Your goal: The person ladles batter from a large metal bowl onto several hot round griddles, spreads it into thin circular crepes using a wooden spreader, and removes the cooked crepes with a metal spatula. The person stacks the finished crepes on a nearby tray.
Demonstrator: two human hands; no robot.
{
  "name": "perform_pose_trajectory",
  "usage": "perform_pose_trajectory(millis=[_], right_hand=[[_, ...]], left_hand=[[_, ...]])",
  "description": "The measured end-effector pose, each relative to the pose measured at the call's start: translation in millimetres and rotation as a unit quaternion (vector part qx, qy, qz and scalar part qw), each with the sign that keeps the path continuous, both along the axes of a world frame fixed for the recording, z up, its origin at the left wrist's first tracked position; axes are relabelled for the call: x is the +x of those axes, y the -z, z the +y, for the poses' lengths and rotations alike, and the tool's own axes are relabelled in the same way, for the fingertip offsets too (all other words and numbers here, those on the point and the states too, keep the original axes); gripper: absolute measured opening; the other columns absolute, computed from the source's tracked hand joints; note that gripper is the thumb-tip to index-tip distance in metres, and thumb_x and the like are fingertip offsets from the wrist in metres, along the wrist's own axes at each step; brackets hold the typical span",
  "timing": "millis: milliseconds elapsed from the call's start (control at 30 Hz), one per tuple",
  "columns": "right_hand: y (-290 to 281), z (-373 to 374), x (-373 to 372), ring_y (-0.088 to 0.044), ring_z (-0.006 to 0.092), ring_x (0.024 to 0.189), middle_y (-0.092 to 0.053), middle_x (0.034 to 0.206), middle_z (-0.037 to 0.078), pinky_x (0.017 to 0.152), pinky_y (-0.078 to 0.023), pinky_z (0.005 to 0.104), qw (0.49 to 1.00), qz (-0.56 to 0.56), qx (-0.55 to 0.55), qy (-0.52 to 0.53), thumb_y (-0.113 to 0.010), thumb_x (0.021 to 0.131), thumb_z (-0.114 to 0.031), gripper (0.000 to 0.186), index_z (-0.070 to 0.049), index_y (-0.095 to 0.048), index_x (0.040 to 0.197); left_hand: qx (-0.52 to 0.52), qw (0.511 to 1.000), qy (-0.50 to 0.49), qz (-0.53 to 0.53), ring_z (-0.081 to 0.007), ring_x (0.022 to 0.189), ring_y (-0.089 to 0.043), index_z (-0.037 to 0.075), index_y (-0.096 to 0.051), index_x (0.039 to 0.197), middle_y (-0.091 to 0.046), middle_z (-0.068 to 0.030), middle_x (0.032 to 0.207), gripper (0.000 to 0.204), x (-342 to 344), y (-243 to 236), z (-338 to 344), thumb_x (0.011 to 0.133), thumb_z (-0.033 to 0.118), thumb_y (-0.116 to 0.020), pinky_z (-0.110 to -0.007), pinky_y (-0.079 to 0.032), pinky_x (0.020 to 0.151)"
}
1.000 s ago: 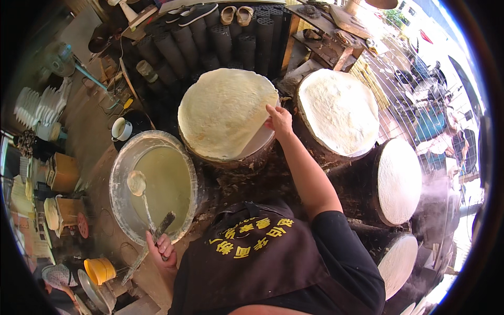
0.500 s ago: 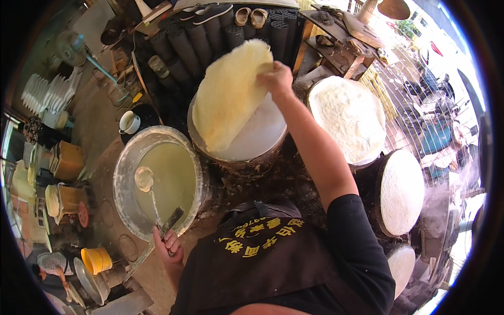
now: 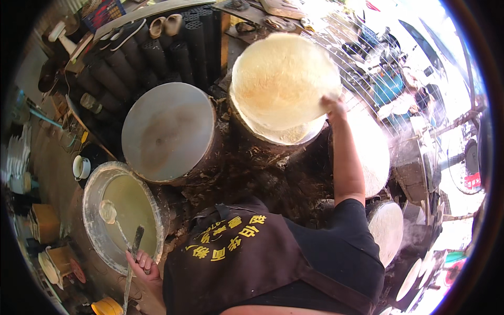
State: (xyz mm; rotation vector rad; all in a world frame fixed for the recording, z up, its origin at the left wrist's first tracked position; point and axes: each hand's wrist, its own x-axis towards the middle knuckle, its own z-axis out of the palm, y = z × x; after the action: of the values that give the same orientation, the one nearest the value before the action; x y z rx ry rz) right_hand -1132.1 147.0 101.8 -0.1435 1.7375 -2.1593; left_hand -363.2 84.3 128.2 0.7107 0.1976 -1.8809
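Note:
My right hand (image 3: 334,109) grips the edge of a thin pale-gold round sheet (image 3: 281,73), held over a drum griddle with white batter (image 3: 291,134) at upper centre. Left of it stands a drum with a bare grey round plate (image 3: 165,131). My left hand (image 3: 144,266) is closed round a long ladle and a dark-tipped stick (image 3: 137,236) at lower left. The ladle's round head (image 3: 107,211) is over a metal basin (image 3: 92,226) of pale greenish batter.
More white-topped drums (image 3: 370,165) curve down my right side, with steam. Stacked black coal cylinders (image 3: 152,58), topped by shoes, stand behind. A wire rack (image 3: 362,68) is at upper right; a fan, wooden boxes (image 3: 44,220) and a yellow bucket (image 3: 105,306) are at left.
My right hand has lifted the sheet off the middle drum, exposing its grey plate, and carried it right over the neighbouring drum. The view has shifted rightward.

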Motion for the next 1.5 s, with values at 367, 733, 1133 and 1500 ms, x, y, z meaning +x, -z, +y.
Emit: perform_pose_trajectory(millis=[367, 733, 1133, 1500], right_hand=[[80.6, -3.6, 33.4, -0.067, 0.0258, 0.085, -0.064, 0.104, 0.018, 0.073, -0.058, 0.036, 0.987, 0.069, 0.144, 0.015, -0.067, 0.077, 0.009, 0.046, 0.005, -0.05, 0.12], [-5.3, 5.9, 127.6, -0.056, 0.0227, 0.099, -0.059, 0.112, 0.014, 0.08, -0.051, 0.0332, 0.722, 0.446, 0.528, -0.024, -0.068, 0.084, -0.035, 0.063, -0.003, -0.046, 0.133], [37.7, -164.8, 223.0, -0.056, 0.0266, 0.09, -0.059, 0.092, 0.012, 0.072, -0.042, 0.0388, 0.63, 0.627, 0.445, -0.106, -0.055, 0.08, -0.012, 0.039, -0.002, -0.052, 0.118], [42.3, -181.4, 236.4, -0.058, 0.0234, 0.084, -0.06, 0.091, 0.01, 0.066, -0.044, 0.0368, 0.607, 0.637, 0.473, -0.048, -0.054, 0.083, -0.017, 0.019, -0.008, -0.054, 0.099]], left_hand=[[-0.003, 0.999, 0.035, 0.018, -0.0113, 0.047, -0.041, 0.006, -0.04, 0.074, -0.039, -0.0017, 0.06, 0.041, -29.8, -7.7, -11.6, 0.097, 0.039, -0.05, -0.024, -0.03, 0.038], [0.004, 1.0, 0.016, 0.009, -0.0098, 0.047, -0.04, 0.008, -0.039, 0.072, -0.039, -0.0012, 0.061, 0.04, -31.4, 3.0, -0.3, 0.096, 0.037, -0.052, -0.023, -0.03, 0.037], [0.013, 0.999, -0.04, -0.006, -0.0095, 0.042, -0.039, 0.009, -0.038, 0.069, -0.037, -0.0004, 0.057, 0.045, -39.9, -18.8, 34.5, 0.095, 0.043, -0.052, -0.023, -0.03, 0.035], [0.017, 1.0, -0.015, 0.0, -0.0093, 0.043, -0.038, 0.008, -0.039, 0.07, -0.037, -0.0003, 0.056, 0.045, -21.9, -25.1, 32.4, 0.095, 0.043, -0.053, -0.023, -0.028, 0.034]])
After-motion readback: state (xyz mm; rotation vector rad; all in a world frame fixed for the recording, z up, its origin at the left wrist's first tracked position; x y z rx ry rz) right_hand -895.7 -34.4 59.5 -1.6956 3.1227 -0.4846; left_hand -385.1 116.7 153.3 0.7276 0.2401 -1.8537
